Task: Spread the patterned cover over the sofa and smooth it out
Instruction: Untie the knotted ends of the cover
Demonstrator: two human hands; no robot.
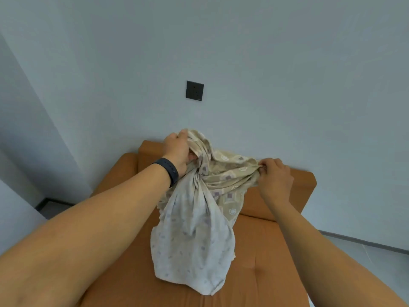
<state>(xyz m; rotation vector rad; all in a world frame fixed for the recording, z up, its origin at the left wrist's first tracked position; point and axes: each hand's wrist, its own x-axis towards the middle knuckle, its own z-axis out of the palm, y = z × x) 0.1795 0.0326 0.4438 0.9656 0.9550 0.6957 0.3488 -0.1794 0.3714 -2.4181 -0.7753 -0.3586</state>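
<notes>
The patterned cover (199, 218) hung bunched and twisted in the air above the orange sofa (265, 251), held up by both hands in front of the pale wall (265, 63). The left hand (178, 151), with a dark band (169, 171) on its wrist, gripped a gathered fold at the top of the bundle, fingers curled round the cloth. The right hand (274, 176) pinched another bunched edge just to the right, a little lower. Between them the beige printed side showed; below, the paler reverse side drooped in a loose bag, its lower end over the seat. A dark wall socket (194, 90) sat on the wall above the sofa back.
</notes>
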